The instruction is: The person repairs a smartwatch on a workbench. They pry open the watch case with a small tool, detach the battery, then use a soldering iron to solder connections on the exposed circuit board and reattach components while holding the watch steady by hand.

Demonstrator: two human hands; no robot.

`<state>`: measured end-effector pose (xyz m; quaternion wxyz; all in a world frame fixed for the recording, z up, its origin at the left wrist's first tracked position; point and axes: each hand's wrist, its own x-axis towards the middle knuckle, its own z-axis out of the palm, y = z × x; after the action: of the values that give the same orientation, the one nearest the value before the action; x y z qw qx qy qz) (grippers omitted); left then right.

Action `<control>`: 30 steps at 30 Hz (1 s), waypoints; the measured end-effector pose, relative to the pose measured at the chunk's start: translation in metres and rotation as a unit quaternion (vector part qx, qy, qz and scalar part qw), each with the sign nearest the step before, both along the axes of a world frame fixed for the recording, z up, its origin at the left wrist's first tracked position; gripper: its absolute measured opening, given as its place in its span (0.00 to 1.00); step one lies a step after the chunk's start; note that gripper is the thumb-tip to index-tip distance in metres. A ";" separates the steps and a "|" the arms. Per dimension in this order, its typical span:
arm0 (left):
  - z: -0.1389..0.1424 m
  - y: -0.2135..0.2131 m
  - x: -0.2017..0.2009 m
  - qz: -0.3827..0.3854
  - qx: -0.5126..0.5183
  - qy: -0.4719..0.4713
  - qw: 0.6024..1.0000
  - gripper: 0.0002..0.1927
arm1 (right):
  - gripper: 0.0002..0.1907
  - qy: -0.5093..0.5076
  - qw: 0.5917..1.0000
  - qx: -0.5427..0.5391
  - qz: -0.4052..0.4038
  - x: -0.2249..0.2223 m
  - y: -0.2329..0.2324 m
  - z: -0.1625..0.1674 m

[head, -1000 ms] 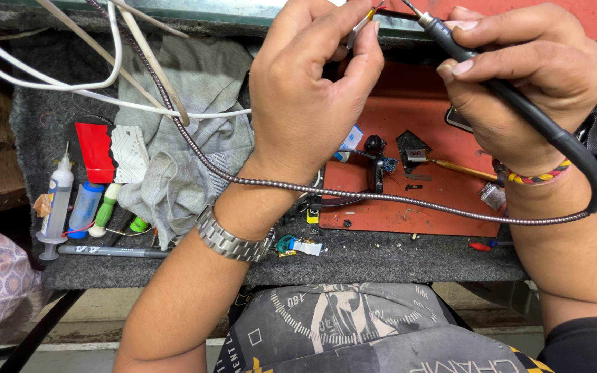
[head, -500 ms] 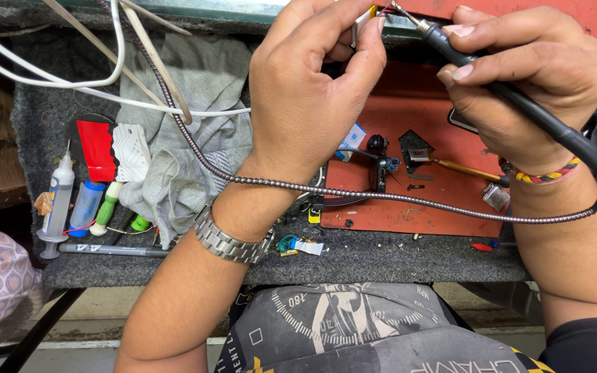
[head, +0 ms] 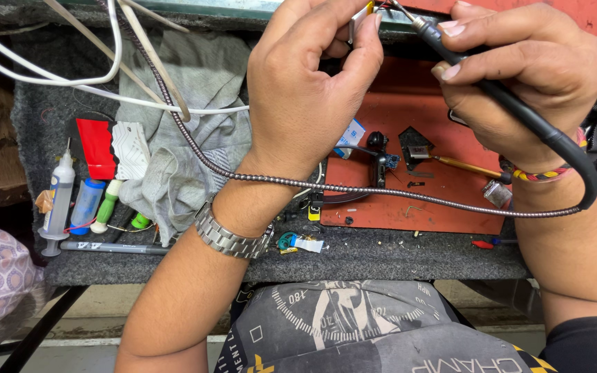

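Soldering step, I'd say: left hand (head: 312, 90) pinches a small part (head: 361, 15) above the counter (head: 395, 255), right hand (head: 519, 76) grips the soldering iron (head: 492, 90) tip-to-part; next needs steady contact.

1. Both forearms are seen bare, with no sleeve reaching the wrists.
2. A silver metal link watch band (head: 233, 238) is worn around the wrist below the left hand (head: 305, 103).
3. A braided thread band (head: 547, 173) in red, yellow and black is tied around the wrist below the right hand (head: 526, 83).
4. The fingernails on the right hand are kept short and unpainted.
5. A black garment edge (head: 585, 349) is visible at the lower right, by the right arm.
6. Dark grey printed clothing (head: 354, 324), marked with white dial-like lines and small yellow patches, is seen at the bottom centre, over the lap.
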<state>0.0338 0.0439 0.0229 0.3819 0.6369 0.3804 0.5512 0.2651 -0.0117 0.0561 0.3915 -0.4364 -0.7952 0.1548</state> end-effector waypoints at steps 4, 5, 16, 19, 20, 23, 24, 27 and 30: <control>-0.001 0.000 -0.001 0.002 0.001 0.001 1.000 0.09 | 0.07 0.005 1.000 0.000 -0.010 -0.001 -0.001 -0.001; -0.002 0.001 -0.001 0.001 0.001 0.001 1.000 0.10 | 0.07 0.018 1.000 0.001 -0.012 -0.001 -0.001 -0.003; 0.005 -0.011 -0.020 -0.021 0.055 0.027 0.998 0.09 | 0.10 0.154 0.967 -0.071 -0.190 0.003 -0.036 -0.009; 0.009 -0.019 -0.030 -0.056 0.069 0.048 0.995 0.11 | 0.08 0.200 0.940 -0.080 -0.264 0.009 -0.061 -0.010; 0.010 -0.020 -0.033 -0.065 0.071 0.056 0.994 0.12 | 0.06 0.226 0.941 -0.069 -0.242 0.011 -0.068 -0.011; 0.016 -0.024 -0.042 -0.157 0.051 0.087 0.982 0.11 | 0.08 0.183 0.953 -0.033 -0.241 0.017 -0.090 -0.011; 0.017 -0.027 -0.043 -0.187 0.045 0.105 0.976 0.10 | 0.07 0.180 0.953 -0.020 -0.242 0.016 -0.099 -0.013; 0.021 -0.035 -0.045 -0.260 0.038 0.169 0.950 0.07 | 0.03 0.216 0.948 0.015 -0.232 0.003 -0.128 -0.019; 0.019 -0.038 -0.045 -0.321 0.033 0.201 0.925 0.07 | 0.06 0.226 0.944 0.023 -0.238 -0.011 -0.154 -0.029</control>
<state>-0.0111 0.0060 0.0415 0.4325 0.8348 0.2059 0.2715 0.2541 -0.1653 0.0274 0.5963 -0.5574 -0.5623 0.1329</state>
